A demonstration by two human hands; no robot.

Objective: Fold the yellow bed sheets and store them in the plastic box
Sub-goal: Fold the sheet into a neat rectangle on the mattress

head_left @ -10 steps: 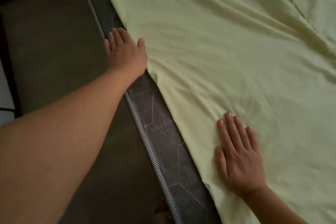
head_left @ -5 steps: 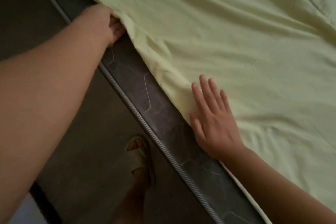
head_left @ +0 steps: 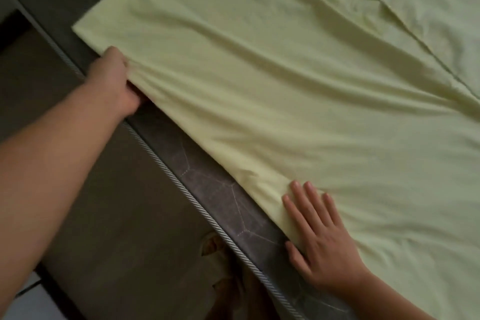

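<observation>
1. One large yellow sheet (head_left: 298,112) covers most of the view, spread over the mattress (head_left: 220,195) with long slack ripples running from upper left toward the right. A second layer or folded edge (head_left: 405,15) crosses its upper right corner; whether that is another sheet cannot be told.
2. Along the near side a bare strip of the mattress shows its quilted grey top and corded piping, with dark floor beyond. No plastic box is in view.
3. The left hand (head_left: 114,80) is clenched on a bunch of the sheet's near edge, with gathers fanning out from the grip.
4. The right hand (head_left: 319,236) lies flat, fingers straight, pinning the same edge further along, its thumb on the bare mattress.
5. To do this step well, I judge the left hand should draw the edge taut and level while the right holds firm, so the ripples clear before any fold is made.
6. A sandalled foot (head_left: 215,244) shows dimly beside the mattress; nothing seems to block the fold.
</observation>
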